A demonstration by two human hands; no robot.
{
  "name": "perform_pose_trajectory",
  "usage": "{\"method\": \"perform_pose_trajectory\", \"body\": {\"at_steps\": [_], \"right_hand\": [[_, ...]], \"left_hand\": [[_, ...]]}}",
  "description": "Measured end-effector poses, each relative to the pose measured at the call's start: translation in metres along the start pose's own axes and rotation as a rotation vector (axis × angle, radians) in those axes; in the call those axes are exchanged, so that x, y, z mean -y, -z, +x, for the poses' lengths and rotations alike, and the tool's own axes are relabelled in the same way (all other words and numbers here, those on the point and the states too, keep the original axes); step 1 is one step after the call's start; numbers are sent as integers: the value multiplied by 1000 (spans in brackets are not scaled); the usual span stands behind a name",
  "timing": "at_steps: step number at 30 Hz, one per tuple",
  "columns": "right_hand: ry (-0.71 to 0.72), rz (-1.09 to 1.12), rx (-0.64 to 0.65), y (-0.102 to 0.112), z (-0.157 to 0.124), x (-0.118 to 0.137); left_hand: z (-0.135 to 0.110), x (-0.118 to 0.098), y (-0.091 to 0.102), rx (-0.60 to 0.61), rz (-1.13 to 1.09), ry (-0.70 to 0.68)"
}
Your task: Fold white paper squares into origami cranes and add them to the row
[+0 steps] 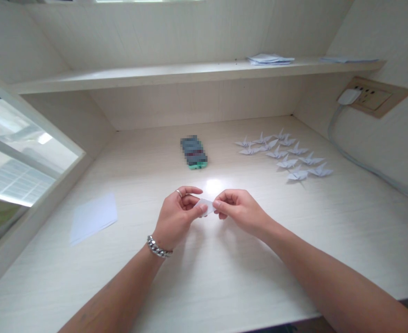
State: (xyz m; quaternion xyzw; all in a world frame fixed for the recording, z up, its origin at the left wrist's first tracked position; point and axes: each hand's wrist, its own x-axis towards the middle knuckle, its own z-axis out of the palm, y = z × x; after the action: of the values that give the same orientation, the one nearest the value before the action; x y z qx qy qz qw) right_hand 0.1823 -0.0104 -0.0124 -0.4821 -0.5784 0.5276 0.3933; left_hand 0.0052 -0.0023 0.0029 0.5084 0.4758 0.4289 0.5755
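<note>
A small folded piece of white paper [207, 205] is held between my two hands, above the middle of the desk. My left hand [178, 210] grips its left part, with the thumb on top and a ring on one finger. The thumb and fingertips of my right hand [237, 208] pinch its right corner. Beyond my right hand stand several folded white paper cranes [287, 162], grouped in loose rows. The underside of the held paper is hidden by my fingers.
A phone-like object [194, 151], blurred out, lies behind my hands. White paper sheets [95, 218] rest at the left. More paper [270, 59] lies on the shelf [155, 76]. A cable [360, 164] runs along the right from a wall socket [377, 97].
</note>
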Motion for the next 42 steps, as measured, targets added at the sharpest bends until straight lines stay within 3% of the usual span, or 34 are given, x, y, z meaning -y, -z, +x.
{"method": "perform_pose_trajectory", "body": {"at_steps": [9,13,16,21,25,36,42], "right_hand": [[-47,-38,-29,1,1,2],[-18,-65,-10,0,-1,2],[52,-2,-3,-1,-2,1],[127,41,-80,-3,-4,4],[156,99,-68,-3,-6,3],[149,54,-116,-5,-7,3],[129,65,-62,-2,-4,1]], "left_hand": [[4,4,2,72,-120,94],[3,1,0,128,98,33],[1,-1,-1,83,203,-55],[-2,0,-3,-13,185,-166],[-2,2,-3,-48,175,-217],[-4,3,-4,-32,202,-238],[-3,4,-4,-50,218,-249]]}}
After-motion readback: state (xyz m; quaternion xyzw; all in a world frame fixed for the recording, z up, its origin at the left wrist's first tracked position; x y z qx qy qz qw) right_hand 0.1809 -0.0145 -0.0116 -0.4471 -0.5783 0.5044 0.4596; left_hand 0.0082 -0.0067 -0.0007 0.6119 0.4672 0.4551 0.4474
